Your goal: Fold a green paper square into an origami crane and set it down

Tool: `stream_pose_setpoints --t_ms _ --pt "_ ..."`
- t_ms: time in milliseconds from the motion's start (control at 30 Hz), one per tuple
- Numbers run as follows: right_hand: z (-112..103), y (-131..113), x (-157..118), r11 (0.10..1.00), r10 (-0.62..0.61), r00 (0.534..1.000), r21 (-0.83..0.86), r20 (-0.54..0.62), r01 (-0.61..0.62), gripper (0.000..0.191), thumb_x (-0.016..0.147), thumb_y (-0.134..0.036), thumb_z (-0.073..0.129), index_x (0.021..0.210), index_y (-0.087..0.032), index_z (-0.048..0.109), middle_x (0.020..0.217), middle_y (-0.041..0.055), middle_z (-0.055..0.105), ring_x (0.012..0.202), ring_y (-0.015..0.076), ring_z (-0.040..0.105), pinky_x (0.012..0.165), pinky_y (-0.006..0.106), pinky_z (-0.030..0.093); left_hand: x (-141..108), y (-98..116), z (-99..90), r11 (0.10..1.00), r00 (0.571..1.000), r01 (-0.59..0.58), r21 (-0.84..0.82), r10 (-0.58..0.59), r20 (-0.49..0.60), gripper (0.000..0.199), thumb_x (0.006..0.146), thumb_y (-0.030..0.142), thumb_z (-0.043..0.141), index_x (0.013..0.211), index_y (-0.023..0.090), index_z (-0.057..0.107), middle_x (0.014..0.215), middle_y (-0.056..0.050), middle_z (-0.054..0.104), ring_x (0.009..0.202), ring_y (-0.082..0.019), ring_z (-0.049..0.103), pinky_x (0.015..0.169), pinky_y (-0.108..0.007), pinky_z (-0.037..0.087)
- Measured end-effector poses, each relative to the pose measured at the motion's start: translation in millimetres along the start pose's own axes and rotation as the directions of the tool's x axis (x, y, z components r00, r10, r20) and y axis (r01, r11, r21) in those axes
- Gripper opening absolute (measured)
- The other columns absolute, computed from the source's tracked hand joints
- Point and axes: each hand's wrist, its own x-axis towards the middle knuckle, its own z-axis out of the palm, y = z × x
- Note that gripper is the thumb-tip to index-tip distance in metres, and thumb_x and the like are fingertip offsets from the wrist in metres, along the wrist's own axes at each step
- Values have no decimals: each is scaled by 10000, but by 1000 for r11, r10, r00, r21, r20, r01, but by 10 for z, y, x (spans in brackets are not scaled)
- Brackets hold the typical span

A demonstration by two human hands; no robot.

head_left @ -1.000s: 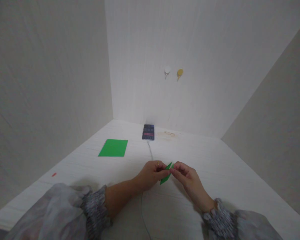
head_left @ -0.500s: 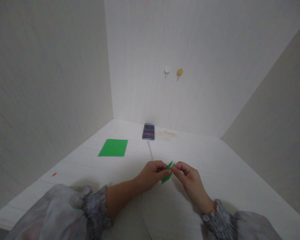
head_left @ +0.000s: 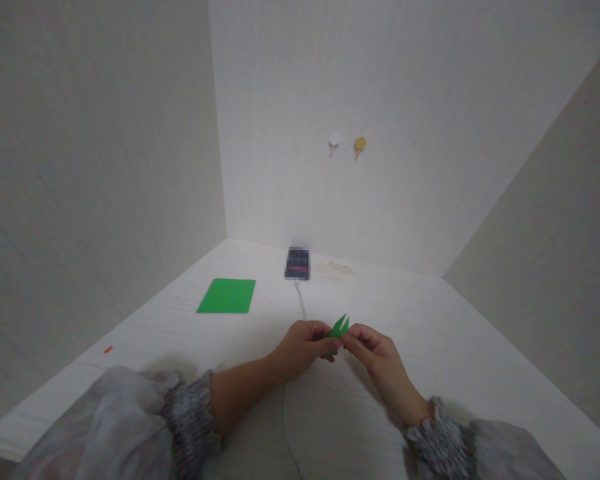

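A small piece of folded green paper (head_left: 338,329) is held between my two hands, above the white table. My left hand (head_left: 303,348), with a ring on one finger, pinches it from the left, and its lower part is mostly covered by the fingers. From the right, my right hand (head_left: 375,352) grips its edge between thumb and forefinger. Two pointed tips of the paper stick up with a narrow gap between them. Beyond my left hand, a flat green square sheet (head_left: 227,296) lies on the table.
A phone with a blurred screen (head_left: 298,264) leans near the back wall, and a pale cable (head_left: 286,427) runs from it under my left arm. Two hooks, one white (head_left: 335,140) and one gold (head_left: 360,144), are on the wall. A small orange scrap (head_left: 109,349) lies at left.
The folded green paper has turned in my fingers: its two tips now point up and stand further apart, and less of it shows below my left thumb. Both hands have barely moved.
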Motion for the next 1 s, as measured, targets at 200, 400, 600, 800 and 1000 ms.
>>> stream_pose_setpoints --t_ms 200,400,600,800,1000 --pt "-1 0 -18 998 -47 999 -34 1 47 171 743 -333 573 707 -167 592 697 27 615 700 169 559 689 287 420 19 15 6 1000 998 0 -15 -1 -63 310 638 412 613 630 103 605 541 -15 577 503 -98 512 545 -230 398" --pt "21 -61 -43 999 -42 999 8 -4 42 148 733 -293 575 666 -165 604 675 23 624 689 167 563 706 303 420 33 3 -1 1000 999 -7 10 7 -42 370 681 462 552 590 104 581 502 -12 562 478 -93 498 524 -220 364" --pt "98 -191 -77 974 27 994 219 108 -50 160 718 -304 566 657 -160 599 618 24 625 623 157 572 663 290 438 -15 35 0 999 999 -23 -39 24 32 356 696 442 549 600 100 580 529 -26 577 497 -105 510 542 -233 361" --pt "94 -123 -68 973 17 999 231 29 -23 127 700 -259 591 617 -164 573 578 2 596 590 140 544 613 267 423 3 18 3 997 996 -77 -13 78 50 346 737 423 508 615 106 576 542 -20 565 523 -107 506 559 -238 373" --pt "60 -7 -57 996 -88 968 -46 -235 80 198 676 -278 617 552 -175 502 561 -23 497 548 119 452 537 229 366 1 28 -10 960 950 -175 220 223 -219 204 684 322 608 782 144 587 741 -13 595 633 -105 515 600 -219 392"
